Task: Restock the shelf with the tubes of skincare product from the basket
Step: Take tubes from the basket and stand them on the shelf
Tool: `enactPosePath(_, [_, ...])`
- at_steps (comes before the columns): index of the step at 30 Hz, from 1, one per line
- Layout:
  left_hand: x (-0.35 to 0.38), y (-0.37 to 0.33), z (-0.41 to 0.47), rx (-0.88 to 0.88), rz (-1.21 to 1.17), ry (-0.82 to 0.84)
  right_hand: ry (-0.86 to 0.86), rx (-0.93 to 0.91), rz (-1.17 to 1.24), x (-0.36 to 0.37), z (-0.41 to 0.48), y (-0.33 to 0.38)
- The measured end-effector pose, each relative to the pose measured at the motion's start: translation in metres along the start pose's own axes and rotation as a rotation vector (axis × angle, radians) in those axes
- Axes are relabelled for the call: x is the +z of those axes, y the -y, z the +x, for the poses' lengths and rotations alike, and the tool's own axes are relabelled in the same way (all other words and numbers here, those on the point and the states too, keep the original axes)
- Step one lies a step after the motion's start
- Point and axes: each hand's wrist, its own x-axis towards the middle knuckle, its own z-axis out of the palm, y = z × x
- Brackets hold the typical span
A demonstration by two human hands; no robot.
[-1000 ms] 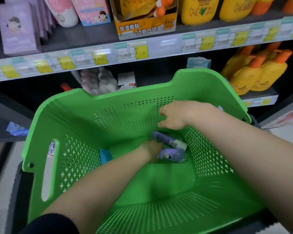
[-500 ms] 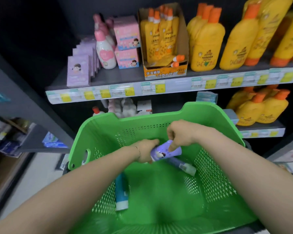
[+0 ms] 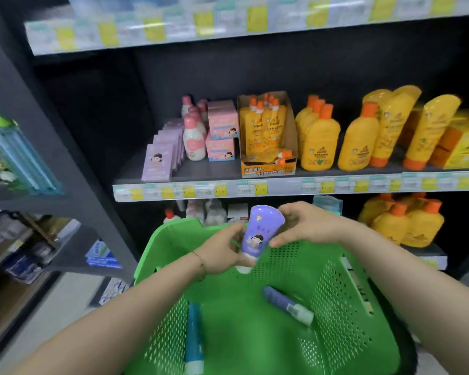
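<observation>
1. Holds tube (image 3: 257, 234) upright above basket (image 3: 344, 293) far rim, cap down, crimp up, long axis near vertical.
2. Grips lower end by cap with left hand (image 3: 222, 255) fingers curled; pinches upper right edge with right hand (image 3: 306, 228).
3. Likely needs lift up, forward, leftward to shelf (image 3: 206, 169) beside purple boxes (image 3: 157, 161); left hand side nearer.
4. Leaves blue tube (image 3: 194, 339), dark tube (image 3: 287, 307) lying in basket.
</observation>
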Motion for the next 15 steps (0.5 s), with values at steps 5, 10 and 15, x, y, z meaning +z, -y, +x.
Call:
enactPosePath(5, [-0.004,-0.041,0.006,0.051,-0.157,-0.121,-0.071,-0.054,0.068,-0.014,-0.009,0.013])
enactPosePath(10, [-0.005,-0.093,0.021,0.115,-0.224,-0.252,-0.221,-0.135,0.164,-0.046,-0.019,0.03])
enactPosePath(15, [-0.003,-0.148,0.041,0.217,-0.245,-0.353,-0.326,-0.195,0.151,-0.1,-0.03,0.046])
